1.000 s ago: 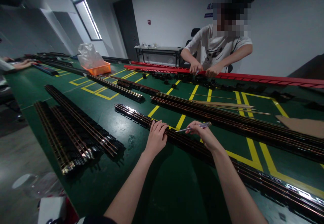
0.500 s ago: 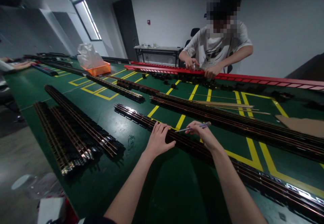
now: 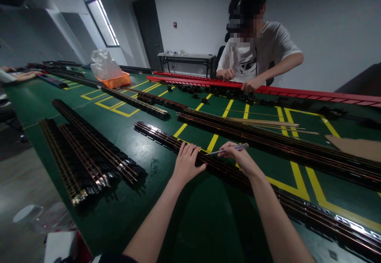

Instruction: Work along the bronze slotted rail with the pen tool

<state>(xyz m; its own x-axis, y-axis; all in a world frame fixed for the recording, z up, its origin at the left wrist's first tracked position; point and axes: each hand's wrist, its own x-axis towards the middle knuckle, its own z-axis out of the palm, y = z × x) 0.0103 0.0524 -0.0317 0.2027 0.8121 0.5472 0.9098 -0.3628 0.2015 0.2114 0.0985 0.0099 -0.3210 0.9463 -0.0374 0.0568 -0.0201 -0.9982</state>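
A long black strip (image 3: pixel 160 134) with copper-coloured rods along it lies diagonally on the green table in front of me. My left hand (image 3: pixel 188 160) grips this strip from above, fingers bent over it and thumb at its near side. Just to the right, my right hand (image 3: pixel 236 156) is closed round a screwdriver (image 3: pixel 241 147) with a clear purplish handle. Its thin metal shaft points left, and the tip meets the strip close to my left thumb. What exactly the tip touches is too small and dark to tell.
Several similar rod strips (image 3: pixel 89 144) lie at left, more beyond mine (image 3: pixel 253 132). Thin brass rods (image 3: pixel 264 123) and cardboard (image 3: pixel 354 147) lie at right. An orange basket (image 3: pixel 117 81) holds a plastic bag. Across the table, a person (image 3: pixel 253 56) touches a long red beam (image 3: pixel 297 93).
The person opposite has turned their head and drawn one hand back from the red beam. My two hands and the screwdriver stay almost where they were.
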